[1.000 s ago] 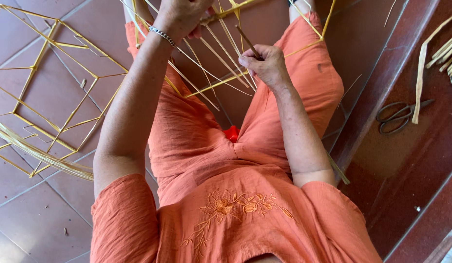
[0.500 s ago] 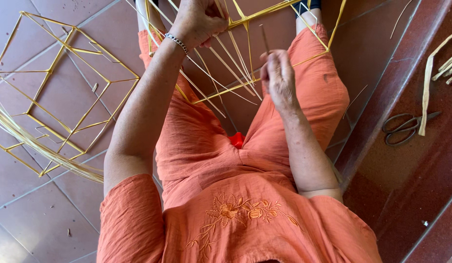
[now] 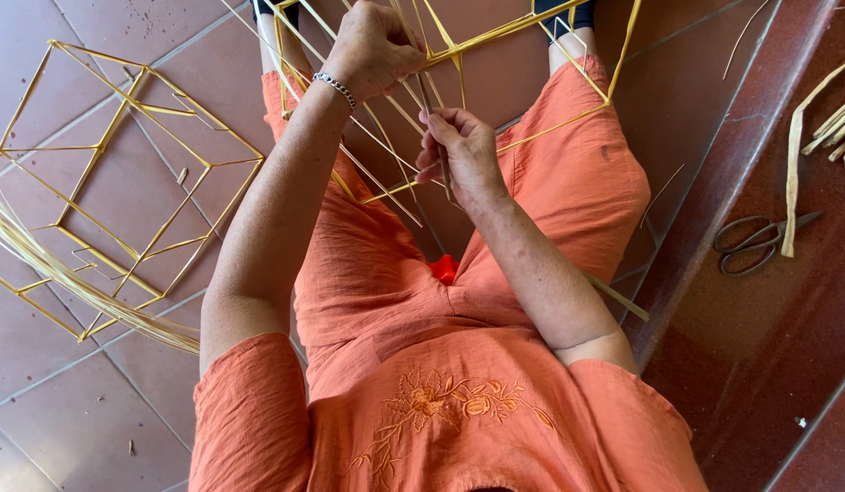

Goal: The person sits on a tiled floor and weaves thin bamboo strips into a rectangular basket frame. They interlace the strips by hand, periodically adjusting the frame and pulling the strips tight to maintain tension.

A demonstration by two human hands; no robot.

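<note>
Right hand (image 3: 459,155) now nearer left hand (image 3: 377,46), both clamped on bamboo frame (image 3: 495,36) above terracotta floor (image 3: 94,419).

On your left, a finished yellow strip frame (image 3: 122,182) lies on the reddish tiled floor (image 3: 58,401), and a bundle of pale strips (image 3: 67,282) crosses its edge. On your right, dark scissors (image 3: 750,244) rest beside loose strips (image 3: 837,128).
</note>
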